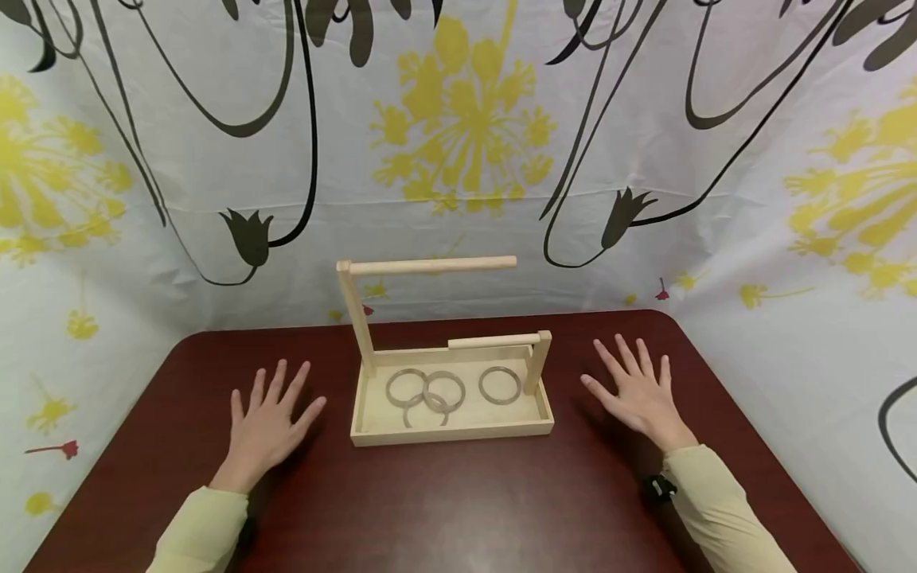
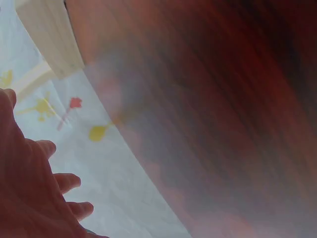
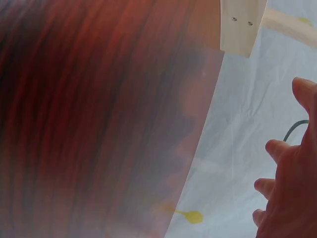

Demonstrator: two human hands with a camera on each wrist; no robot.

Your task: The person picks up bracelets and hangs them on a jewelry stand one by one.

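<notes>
A pale wooden tray (image 1: 451,437) stands on the table between my two hands. At its left end rises a tall post (image 1: 357,318) with a long dowel (image 1: 437,265) pointing right; a short post (image 1: 538,362) at the right end carries a shorter dowel (image 1: 494,341) pointing left. Several grey rings lie inside, two overlapping at the left and a single ring (image 1: 500,385) at the right. My left hand (image 1: 265,430), fingers spread and holding nothing, is left of the tray. To the right, my right hand (image 1: 640,394) is likewise spread and holds nothing.
The dark red-brown table (image 1: 458,501) has rounded far corners. Behind it and at both sides hangs a white cloth (image 1: 458,231) with yellow and dark plant prints. A black band (image 1: 659,488) sits at the right wrist.
</notes>
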